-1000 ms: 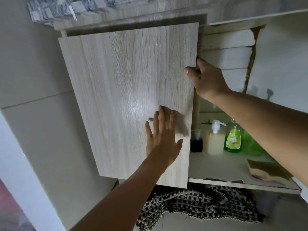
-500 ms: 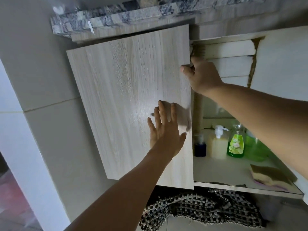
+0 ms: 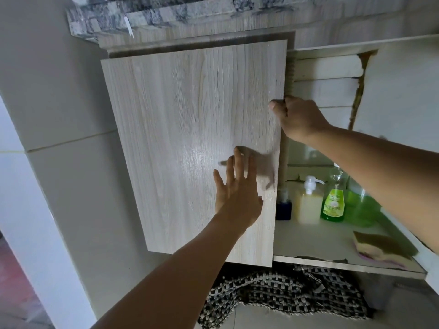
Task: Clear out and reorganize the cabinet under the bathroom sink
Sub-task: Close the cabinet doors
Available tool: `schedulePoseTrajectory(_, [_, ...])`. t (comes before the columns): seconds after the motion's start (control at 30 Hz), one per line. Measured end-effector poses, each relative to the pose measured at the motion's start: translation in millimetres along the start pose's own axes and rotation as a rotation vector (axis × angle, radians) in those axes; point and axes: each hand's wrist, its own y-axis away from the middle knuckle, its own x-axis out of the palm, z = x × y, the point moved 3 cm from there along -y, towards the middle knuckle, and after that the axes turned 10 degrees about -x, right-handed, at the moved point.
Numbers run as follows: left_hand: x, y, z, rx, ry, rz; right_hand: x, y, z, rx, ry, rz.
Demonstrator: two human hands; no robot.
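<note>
**A:** ok so what's the grip situation here?

**B:** right hand (image 3: 299,119) is curled round the free edge of the cabinet door (image 3: 194,143), thumb on the front face, other fingers tucked behind so I can't see them. That's at about 2 o'clock from the door's centre. Left hand (image 3: 235,193) is flat, fingers straight and spread, right at the front of the door around 5 o'clock. Looks like it's pressing there, but I can't tell for sure that it touches; it throws a shadow just beside itself.

**A:** and the door itself?

**B:** pale wood-grain panel, covering the left half of the cabinet, under a grey speckled stone counter (image 3: 152,13) at 12 o'clock.

**A:** anything inside?

**B:** yeah, the right side is open. On the shelf (image 3: 308,243), going out toward 3 o'clock: a small dark blue bottle (image 3: 283,210) just beside the door edge, then a yellowish pump bottle (image 3: 308,205), then a green bottle (image 3: 333,205), all close together. A sponge (image 3: 380,248) lies near the shelf's front at 4 o'clock, well apart from them.

**A:** floor?

**B:** a black-and-white woven mat (image 3: 285,298), bunched up at 6 o'clock.
</note>
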Motion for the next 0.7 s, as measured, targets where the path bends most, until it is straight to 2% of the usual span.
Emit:
schedulePoseTrajectory(0.1, [-1.9,-0.8,-2.4,-0.006,0.003,0.066,2.6,0.6,1.0,0.088,-0.098,0.059])
schedulePoseTrajectory(0.4, [-27.2,10.3,-12.3,0.028,-0.009,0.178,-21.0,30.4,8.2,0.217,-0.206,0.045])
schedulePoseTrajectory(0.53, [-63.0,36.8,-35.4,0.063,0.186,0.240,-57.0,88.4,24.5,0.148,-0.095,0.078])
schedulePoseTrajectory(0.7, [-105.9,100.8,-93.4,0.152,0.494,0.284,-127.9,188.8,34.0,0.112,0.007,-0.011])
